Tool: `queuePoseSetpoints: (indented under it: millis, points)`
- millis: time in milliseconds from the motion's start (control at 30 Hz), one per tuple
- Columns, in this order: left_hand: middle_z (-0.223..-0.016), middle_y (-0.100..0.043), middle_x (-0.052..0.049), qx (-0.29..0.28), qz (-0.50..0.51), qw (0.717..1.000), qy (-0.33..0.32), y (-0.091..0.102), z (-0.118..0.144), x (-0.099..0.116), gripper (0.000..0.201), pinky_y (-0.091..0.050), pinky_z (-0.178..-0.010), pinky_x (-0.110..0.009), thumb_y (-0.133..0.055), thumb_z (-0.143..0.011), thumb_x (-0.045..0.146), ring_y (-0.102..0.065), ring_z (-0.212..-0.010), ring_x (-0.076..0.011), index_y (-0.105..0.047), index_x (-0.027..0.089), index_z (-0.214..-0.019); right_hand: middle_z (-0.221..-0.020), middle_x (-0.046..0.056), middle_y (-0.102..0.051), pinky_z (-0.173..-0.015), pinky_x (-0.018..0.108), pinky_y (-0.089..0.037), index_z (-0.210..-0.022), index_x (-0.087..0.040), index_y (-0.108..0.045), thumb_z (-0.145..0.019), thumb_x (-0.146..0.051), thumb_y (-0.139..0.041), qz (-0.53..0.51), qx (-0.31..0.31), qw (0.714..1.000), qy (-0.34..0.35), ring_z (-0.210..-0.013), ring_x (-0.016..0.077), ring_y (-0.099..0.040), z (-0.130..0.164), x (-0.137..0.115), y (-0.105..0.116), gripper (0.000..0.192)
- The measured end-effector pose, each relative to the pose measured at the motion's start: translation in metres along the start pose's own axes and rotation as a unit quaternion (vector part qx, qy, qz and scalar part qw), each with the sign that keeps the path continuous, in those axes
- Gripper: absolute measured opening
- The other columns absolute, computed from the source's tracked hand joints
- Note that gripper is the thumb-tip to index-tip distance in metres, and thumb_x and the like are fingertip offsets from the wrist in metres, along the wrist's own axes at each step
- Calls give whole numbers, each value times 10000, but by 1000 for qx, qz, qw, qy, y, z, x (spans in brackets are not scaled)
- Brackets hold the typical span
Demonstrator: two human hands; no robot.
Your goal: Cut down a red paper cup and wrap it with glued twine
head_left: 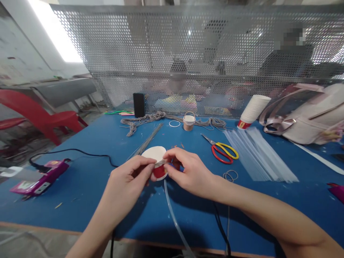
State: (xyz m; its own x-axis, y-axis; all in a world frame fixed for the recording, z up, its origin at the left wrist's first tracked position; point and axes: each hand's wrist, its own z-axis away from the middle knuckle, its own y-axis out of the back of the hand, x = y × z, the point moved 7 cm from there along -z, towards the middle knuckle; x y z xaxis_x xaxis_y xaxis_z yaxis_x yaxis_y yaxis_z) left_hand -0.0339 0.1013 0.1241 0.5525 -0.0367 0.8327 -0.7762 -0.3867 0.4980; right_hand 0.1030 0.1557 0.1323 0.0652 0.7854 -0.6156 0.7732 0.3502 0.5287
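The left hand and the right hand meet over a blue desk, each grip closed between thumb and forefinger on a thin grey cord at the edge of a red-and-white paper cup, which sits between the two hands with its pale round face upward. A translucent tube runs from beneath the cup to the near edge. Scissors (one handle red, one yellow) lie to the right, near translucent strips, while a stack of cups leans farther back.
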Motion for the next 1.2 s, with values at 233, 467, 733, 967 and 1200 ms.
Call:
queuePoseSetpoints:
  millis: [233, 467, 733, 967, 1200]
  points:
    - [-530, -637, 24, -17, 47, 998, 44, -3, 0, -10, 165, -447, -511, -234, -596, -766, 348, -557, -511, -136, -671, 202, -773, -728, 15, -585, -650, 243, -425, -806, -158, -615, -878, -108, -540, 23, 16, 999, 24, -682, 124, -521, -3, -1, 5, 115]
    - [-540, -627, 25, -27, 84, 994, 61, -8, 0, -13, 225, -454, -519, -234, -643, -742, 372, -554, -523, -134, -699, 188, -857, -711, 5, -567, -653, 242, -419, -772, -155, -607, -872, -110, -555, 32, 21, 999, 16, -667, 118, -509, -3, 3, 2, 121]
    - [-607, -629, 16, -38, 53, 997, 29, -7, 1, -5, 189, -438, -528, -226, -613, -766, 366, -533, -535, -123, -696, 212, -694, -714, 7, -574, -640, 245, -423, -757, -163, -596, -871, -133, -551, 30, 26, 999, 16, -669, 120, -512, -1, 3, 1, 127]
    - [-531, -613, 26, -37, 41, 997, 44, -8, 3, -14, 202, -403, -518, -230, -582, -793, 377, -508, -518, -127, -663, 204, -728, -717, 6, -570, -667, 257, -431, -750, -170, -584, -881, -146, -539, 39, 24, 999, 15, -679, 124, -517, -1, 3, 2, 140]
    - [-536, -619, 15, -43, 63, 995, 57, -9, 5, -19, 187, -394, -521, -239, -571, -790, 351, -522, -531, -133, -640, 190, -724, -713, 2, -558, -645, 242, -418, -744, -171, -579, -871, -133, -552, 43, 18, 999, 14, -674, 120, -514, -1, 2, -1, 136]
